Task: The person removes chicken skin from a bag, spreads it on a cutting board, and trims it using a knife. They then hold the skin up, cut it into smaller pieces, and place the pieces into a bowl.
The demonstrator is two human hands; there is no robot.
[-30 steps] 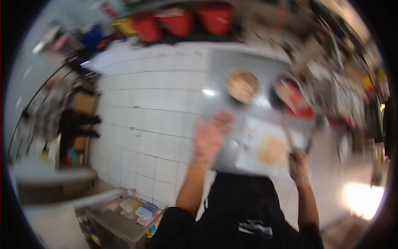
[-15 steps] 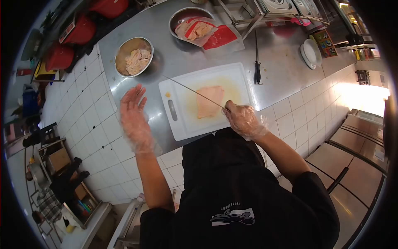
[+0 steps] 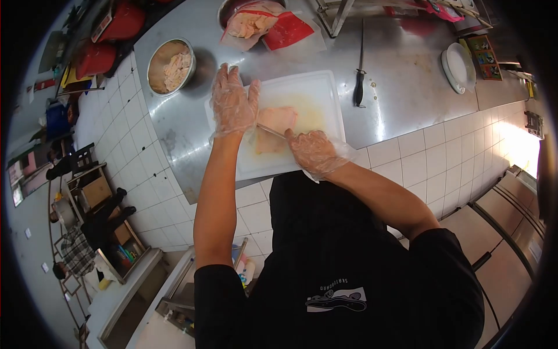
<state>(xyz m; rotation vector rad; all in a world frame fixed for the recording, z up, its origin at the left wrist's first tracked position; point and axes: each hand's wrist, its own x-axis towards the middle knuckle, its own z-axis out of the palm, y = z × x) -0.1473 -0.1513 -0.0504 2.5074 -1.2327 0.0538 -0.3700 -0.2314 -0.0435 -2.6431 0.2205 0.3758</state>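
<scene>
Chicken fillet [image 3: 278, 123] lies mid cutting board [image 3: 317, 87], at the near edge of the steel tabletop [image 3: 401, 93] above white tiling. The gloved right hand [image 3: 314, 152] has its fingers clenched round a knife [image 3: 271, 131] laid across the fillet. The left hand [image 3: 232, 104] rests flat on the fillet's left end, fingers released and spread. Farther back are a bowl of meat [image 3: 170, 65], a sharpening steel [image 3: 359, 75] and a plate [image 3: 459, 64]. Half a second ago the left hand hovered off the board, and the blade was raised
</scene>
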